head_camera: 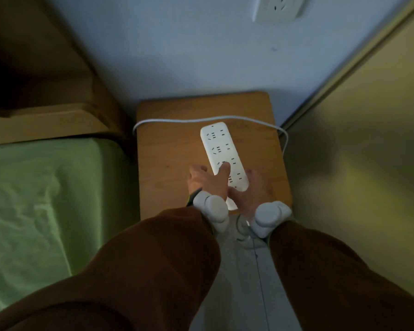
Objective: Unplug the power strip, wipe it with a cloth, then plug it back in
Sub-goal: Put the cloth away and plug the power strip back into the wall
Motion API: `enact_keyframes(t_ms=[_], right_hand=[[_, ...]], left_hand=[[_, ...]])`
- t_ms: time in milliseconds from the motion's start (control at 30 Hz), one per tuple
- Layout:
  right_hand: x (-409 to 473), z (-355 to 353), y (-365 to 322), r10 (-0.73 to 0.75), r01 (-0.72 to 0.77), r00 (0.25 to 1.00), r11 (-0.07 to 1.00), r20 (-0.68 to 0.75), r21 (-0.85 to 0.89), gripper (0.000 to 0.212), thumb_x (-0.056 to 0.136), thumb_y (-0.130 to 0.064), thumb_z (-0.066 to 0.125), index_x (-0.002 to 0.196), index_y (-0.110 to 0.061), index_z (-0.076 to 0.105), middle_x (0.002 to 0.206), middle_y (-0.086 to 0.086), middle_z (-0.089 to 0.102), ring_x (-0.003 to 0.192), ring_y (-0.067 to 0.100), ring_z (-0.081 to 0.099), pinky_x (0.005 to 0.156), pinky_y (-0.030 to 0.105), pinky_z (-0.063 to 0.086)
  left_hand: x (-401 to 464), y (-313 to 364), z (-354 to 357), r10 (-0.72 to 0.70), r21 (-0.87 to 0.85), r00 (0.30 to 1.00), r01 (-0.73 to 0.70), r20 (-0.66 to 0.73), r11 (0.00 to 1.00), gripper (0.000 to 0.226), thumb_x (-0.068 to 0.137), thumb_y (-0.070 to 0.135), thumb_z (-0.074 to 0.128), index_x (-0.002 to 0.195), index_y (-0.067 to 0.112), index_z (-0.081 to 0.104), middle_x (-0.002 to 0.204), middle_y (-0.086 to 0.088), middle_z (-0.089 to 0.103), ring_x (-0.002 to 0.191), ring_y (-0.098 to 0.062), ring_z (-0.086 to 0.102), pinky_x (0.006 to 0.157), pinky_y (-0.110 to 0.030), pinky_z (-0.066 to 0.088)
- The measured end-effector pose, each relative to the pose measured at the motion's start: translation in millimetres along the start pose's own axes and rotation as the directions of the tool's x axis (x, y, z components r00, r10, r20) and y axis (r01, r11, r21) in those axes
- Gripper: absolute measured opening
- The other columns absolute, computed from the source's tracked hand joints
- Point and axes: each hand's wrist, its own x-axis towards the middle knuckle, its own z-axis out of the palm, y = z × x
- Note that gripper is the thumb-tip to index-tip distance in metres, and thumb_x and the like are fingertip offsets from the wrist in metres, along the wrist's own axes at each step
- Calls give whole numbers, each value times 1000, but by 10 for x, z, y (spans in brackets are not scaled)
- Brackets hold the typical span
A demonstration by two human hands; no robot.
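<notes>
Green sheet: covers the bed (34,187) at far left; wrinkled, no items on it.
Headboard: wooden frame (46,115) behind the bed, against the wall.
Surface: small wooden stand (167,144) between bed and the panel at right, set against the wall (177,56).
Cord: white cable (177,120) runs along the rear of the surface, loops off the left rear corner and drops over the right edge; its plug end is not visible.
Left sleeve: brown (153,247), with a white wrist device (212,209) at the cuff.
Left hand: (208,182) rests on the near end of the strip; thumb lies on the top face, fingers spread down the strip's left side onto the surface. Grip: loosely grasping the strip.
Strip: white power strip (221,149) lies flat on the surface, right of centre, long axis running front to back, slightly angled; sockets face up, all unoccupied.
Right hand: (249,192) against the strip's near right edge, fingers down along its side. Grip: cannot tell whether clenched or released; fingertips hidden.
Right sleeve: brown (332,271), second white wrist device (270,215) at the cuff.
Outlet: white wall socket (279,7) high on the wall, upper right, nothing plugged in.
Panel: tan vertical face (368,139) at far right.
</notes>
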Motion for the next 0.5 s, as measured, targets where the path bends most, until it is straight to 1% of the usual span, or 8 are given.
enact_keyframes(t_ms=[67, 133, 233, 300, 367, 433, 467, 500], right_hand=[[73, 64, -9, 4, -6, 1000, 995, -19, -99, 72, 62, -44, 84, 121, -24, 47, 120, 3, 56, 110, 28, 57, 89, 50, 54], [113, 111, 13, -4, 4, 1000, 981, 1, -192, 76, 64, -45, 85, 124, -20, 45, 122, 4, 52, 112, 28, 53, 91, 47, 51], [159, 205, 64, -58, 48, 998, 962, -31, -268, 81, 66, -55, 78, 129, -17, 44, 125, 7, 51, 115, 29, 51, 92, 39, 46], [144, 242, 72, -71, 52, 996, 953, -52, -299, 82, 69, -52, 79, 132, -17, 41, 128, 8, 49, 117, 28, 50, 94, 39, 43], [157, 262, 80, -67, 40, 995, 949, -77, -313, 85, 67, -49, 83, 133, -18, 39, 128, 8, 48, 116, 28, 50, 95, 42, 47], [173, 265, 91, -69, 36, 994, 934, -81, -355, 90, 63, -45, 86, 134, -20, 37, 128, 6, 47, 116, 26, 49, 95, 44, 49], [169, 255, 78, -51, 22, 996, 928, -69, -372, 92, 61, -42, 87, 135, -21, 35, 129, 5, 45, 118, 26, 47, 96, 43, 48], [187, 258, 89, -43, 14, 997, 927, -68, -376, 95, 61, -40, 87, 136, -21, 33, 130, 5, 44, 119, 25, 46, 97, 44, 48]], left_hand=[[95, 2, 42, -29, -1, 1000, 29, 3, 1000, 63, 84, 49, 71, 130, 13, 47, 131, -9, 56, 112, -28, 59, 80, -33, 44], [145, -12, 76, -57, 12, 998, 57, 11, 998, 64, 84, 48, 72, 130, 12, 47, 132, -9, 56, 114, -29, 59, 81, -34, 45], [228, -40, 129, -65, 36, 998, 64, 21, 997, 65, 82, 49, 73, 130, 13, 47, 131, -8, 56, 116, -29, 58, 85, -34, 47], [236, -59, 160, -53, 55, 998, 52, 32, 997, 66, 82, 49, 74, 130, 13, 48, 130, -8, 57, 115, -28, 58, 84, -34, 47], [261, -25, 136, -74, 59, 995, 70, 69, 996, 64, 84, 49, 72, 131, 13, 48, 125, -6, 58, 105, -25, 59, 79, -31, 44], [404, 50, 47, -90, 28, 992, 88, 85, 996, 60, 86, 52, 68, 129, 14, 51, 112, -3, 61, 87, -20, 59, 72, -27, 44], [511, 99, -11, -101, 15, 992, 100, 81, 995, 60, 86, 58, 65, 124, 13, 55, 109, -2, 65, 84, -20, 63, 70, -27, 47], [609, 174, -67, -90, 8, 992, 89, 87, 996, 65, 84, 64, 60, 121, 11, 60, 108, -5, 70, 85, -24, 68, 73, -31, 53]])
